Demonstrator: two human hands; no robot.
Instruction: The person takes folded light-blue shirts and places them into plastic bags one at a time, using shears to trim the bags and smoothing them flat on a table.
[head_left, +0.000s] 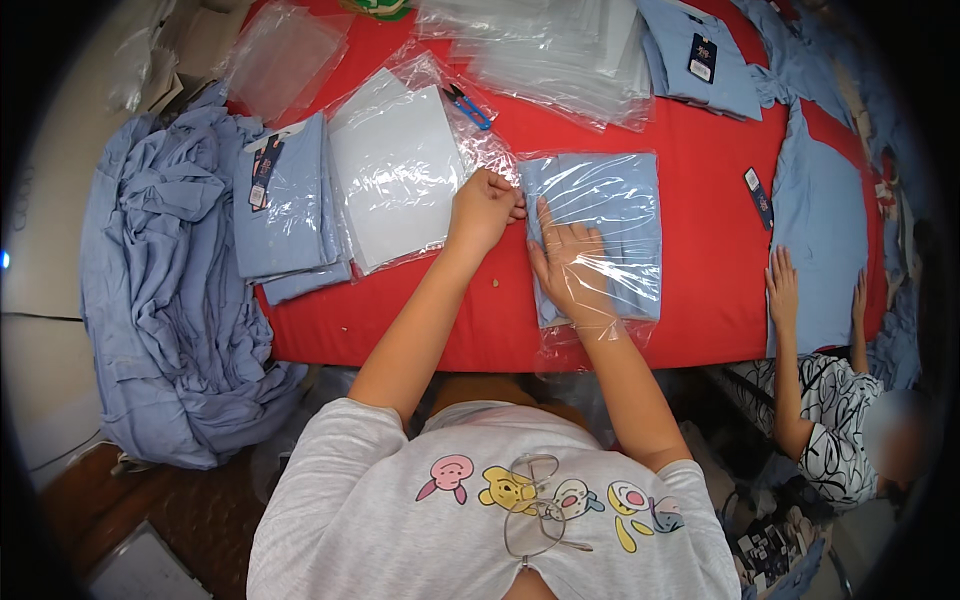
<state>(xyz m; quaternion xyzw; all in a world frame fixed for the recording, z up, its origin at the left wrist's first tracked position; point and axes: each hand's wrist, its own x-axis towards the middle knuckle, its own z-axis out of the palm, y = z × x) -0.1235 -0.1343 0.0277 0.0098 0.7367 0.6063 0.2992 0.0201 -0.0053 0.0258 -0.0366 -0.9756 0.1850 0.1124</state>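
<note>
Right hand (575, 262) lies spread inside bag (634, 272) near front edge of table (400, 340); dragging could rumple folded garment (605, 195). Left hand (487, 207) curls, pinch unclear.

The right hand (577, 268) lies on a folded blue shirt (628, 222) inside a clear bag (562, 350), the left hand (485, 208) at its ten o'clock.

On the table (700, 250), a folded garment (635, 215) lies in a plastic bag (560, 350) before me; my right hand (580, 265) is inside the bag, my left hand (483, 212) at its left edge. Leftward lie flat sheets (390, 160), then stacked garments (295, 215); behind, snips (470, 110) lie between the sheets and piled bags (560, 65).
</note>
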